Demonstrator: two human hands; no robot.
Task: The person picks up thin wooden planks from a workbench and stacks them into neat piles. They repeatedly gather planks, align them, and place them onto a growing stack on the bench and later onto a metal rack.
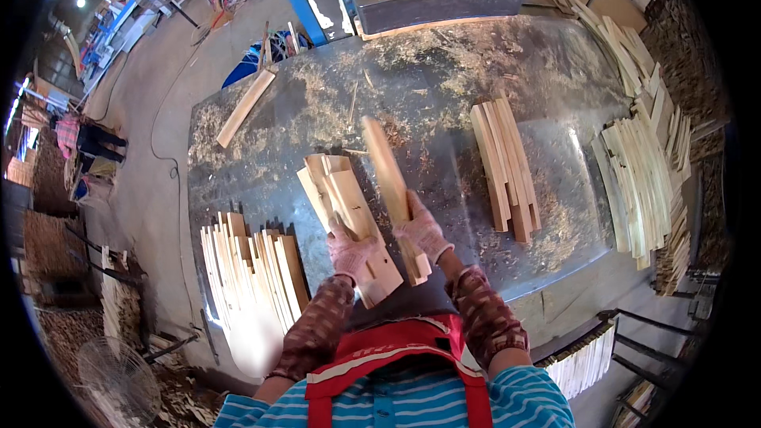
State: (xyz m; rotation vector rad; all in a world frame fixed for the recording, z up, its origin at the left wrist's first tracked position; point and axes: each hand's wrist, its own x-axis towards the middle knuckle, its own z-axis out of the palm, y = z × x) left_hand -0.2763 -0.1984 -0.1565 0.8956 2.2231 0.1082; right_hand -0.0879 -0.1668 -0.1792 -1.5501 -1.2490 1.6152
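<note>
My left hand (351,252), in a pale pinkish work glove, is closed on the near part of a small stack of wooden boards (347,190) in front of me. Just right of that stack, my right hand (422,230), gloved alike, grips a narrow wooden plank (384,165). The plank's far end is slightly blurred and stands apart from the stack. My fingers on the boards' undersides are hidden. Both lie over a dark metal table (432,170) strewn with sawdust and shavings.
Upright wooden strips (246,261) stand packed at the table's left. A bundle of planks (505,166) lies to the right, with more stacked strips (634,182) beyond. One loose plank (246,108) rests at the far left corner. A person (79,139) is bent over at the far left.
</note>
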